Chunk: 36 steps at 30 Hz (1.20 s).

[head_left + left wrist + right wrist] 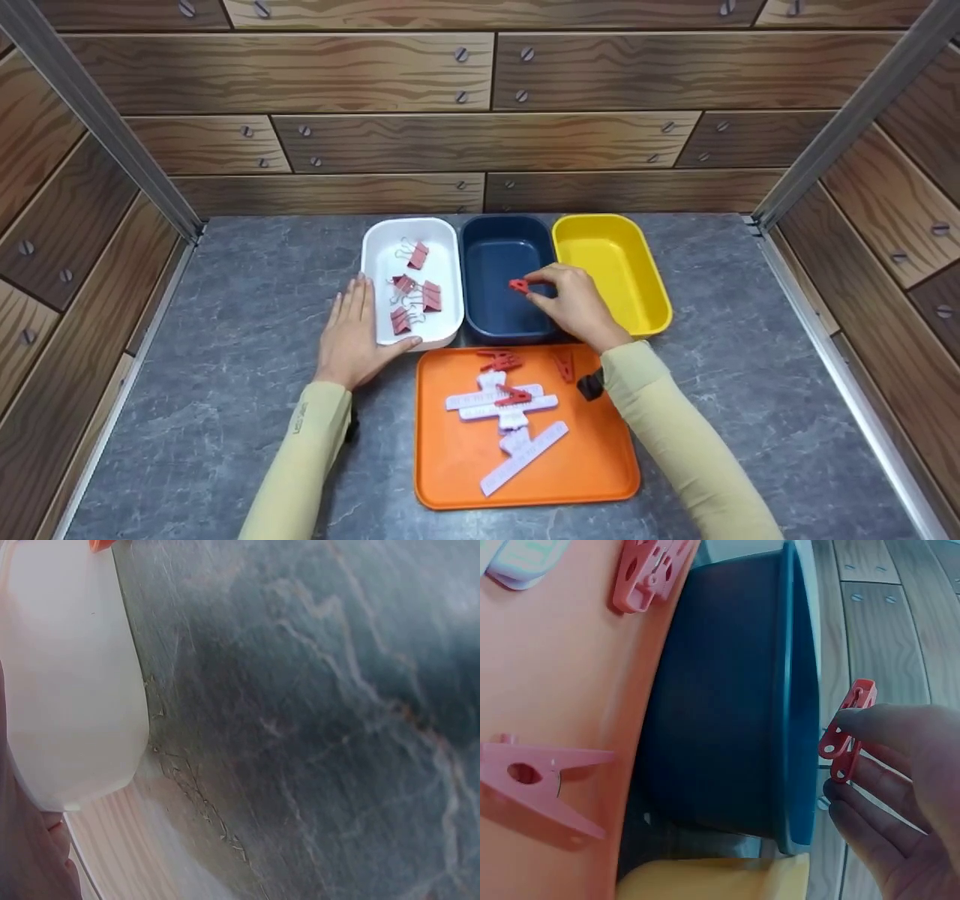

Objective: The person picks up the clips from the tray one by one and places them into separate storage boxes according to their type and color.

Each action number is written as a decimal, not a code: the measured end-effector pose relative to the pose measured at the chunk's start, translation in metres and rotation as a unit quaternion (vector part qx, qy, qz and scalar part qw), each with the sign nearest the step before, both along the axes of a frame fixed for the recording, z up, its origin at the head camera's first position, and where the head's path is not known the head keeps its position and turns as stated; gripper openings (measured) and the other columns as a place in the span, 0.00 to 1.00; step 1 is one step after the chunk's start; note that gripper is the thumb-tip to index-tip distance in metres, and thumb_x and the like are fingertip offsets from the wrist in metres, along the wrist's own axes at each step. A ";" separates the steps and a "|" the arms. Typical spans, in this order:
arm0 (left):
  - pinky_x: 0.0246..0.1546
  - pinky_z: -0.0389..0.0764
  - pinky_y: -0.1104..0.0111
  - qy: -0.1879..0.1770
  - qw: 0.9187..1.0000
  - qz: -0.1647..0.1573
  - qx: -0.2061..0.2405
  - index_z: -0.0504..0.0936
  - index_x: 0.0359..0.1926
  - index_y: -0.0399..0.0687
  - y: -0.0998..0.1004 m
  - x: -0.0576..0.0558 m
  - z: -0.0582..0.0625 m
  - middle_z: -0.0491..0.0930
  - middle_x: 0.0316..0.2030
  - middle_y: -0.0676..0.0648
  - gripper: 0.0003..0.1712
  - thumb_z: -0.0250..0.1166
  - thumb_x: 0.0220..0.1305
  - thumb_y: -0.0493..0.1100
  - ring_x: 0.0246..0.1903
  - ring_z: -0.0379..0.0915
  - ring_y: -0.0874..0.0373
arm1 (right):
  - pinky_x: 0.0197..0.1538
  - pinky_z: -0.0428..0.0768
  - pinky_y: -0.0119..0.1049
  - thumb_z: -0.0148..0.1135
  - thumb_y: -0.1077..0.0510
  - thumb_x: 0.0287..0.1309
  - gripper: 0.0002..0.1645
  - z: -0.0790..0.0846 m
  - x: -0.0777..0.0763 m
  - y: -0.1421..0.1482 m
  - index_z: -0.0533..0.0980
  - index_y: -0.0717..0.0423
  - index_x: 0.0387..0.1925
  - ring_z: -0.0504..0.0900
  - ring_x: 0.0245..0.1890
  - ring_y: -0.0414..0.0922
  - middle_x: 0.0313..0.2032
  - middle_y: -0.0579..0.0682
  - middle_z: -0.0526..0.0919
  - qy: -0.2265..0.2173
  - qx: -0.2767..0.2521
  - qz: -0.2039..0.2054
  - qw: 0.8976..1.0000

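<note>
Over the navy bin (501, 262), my right hand (576, 304) pinches a red clothespin (861, 695) between thumb and fingers, above the rim. My left hand (351, 337) lies with straight fingers along the left side of the white bin (412, 336), its thumb at the near rim. Several dusty-red binder clips (431, 296) with wire handles sit in that bin. On the orange tray (450, 465) lie more red clothespins (564, 366) and lilac bag-sealing clips (525, 459); one clothespin lies across the lilac clips. The left wrist view shows mostly the white bin's outer wall (75, 690).
A yellow bin (611, 262) stands right of the navy one, partly behind my right hand. All three bins stand side by side behind the tray on a grey marbled table (247, 300). Wood-patterned walls (375, 71) with metal posts enclose the table at the back and sides.
</note>
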<state>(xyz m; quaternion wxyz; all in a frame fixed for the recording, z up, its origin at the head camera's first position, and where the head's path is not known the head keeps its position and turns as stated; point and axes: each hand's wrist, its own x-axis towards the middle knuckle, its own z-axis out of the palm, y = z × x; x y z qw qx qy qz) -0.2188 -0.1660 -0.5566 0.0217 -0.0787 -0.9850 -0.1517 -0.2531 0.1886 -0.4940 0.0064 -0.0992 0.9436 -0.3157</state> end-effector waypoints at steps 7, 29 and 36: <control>0.77 0.36 0.57 0.011 1.000 -0.005 0.004 0.42 0.80 0.35 -0.002 -0.001 -0.002 0.42 0.79 0.36 0.77 0.48 0.50 0.90 0.78 0.35 0.45 | 0.63 0.77 0.50 0.72 0.55 0.63 0.23 -0.009 -0.010 -0.006 0.82 0.52 0.59 0.77 0.55 0.53 0.54 0.53 0.83 0.008 0.012 0.010 1.000; 0.77 0.37 0.55 0.002 1.000 -0.003 0.000 0.40 0.80 0.35 -0.002 -0.001 -0.002 0.40 0.80 0.37 0.78 0.47 0.50 0.91 0.78 0.35 0.45 | 0.66 0.74 0.52 0.73 0.48 0.62 0.32 0.004 0.007 -0.005 0.78 0.52 0.65 0.76 0.63 0.54 0.63 0.55 0.79 0.059 -0.040 -0.013 0.997; 0.77 0.37 0.56 0.005 1.000 -0.003 0.003 0.41 0.80 0.35 -0.002 -0.001 -0.002 0.41 0.80 0.37 0.78 0.48 0.50 0.90 0.78 0.35 0.44 | 0.65 0.74 0.51 0.74 0.49 0.61 0.31 0.008 0.018 0.002 0.80 0.54 0.63 0.78 0.61 0.53 0.60 0.54 0.81 0.102 -0.063 -0.004 0.993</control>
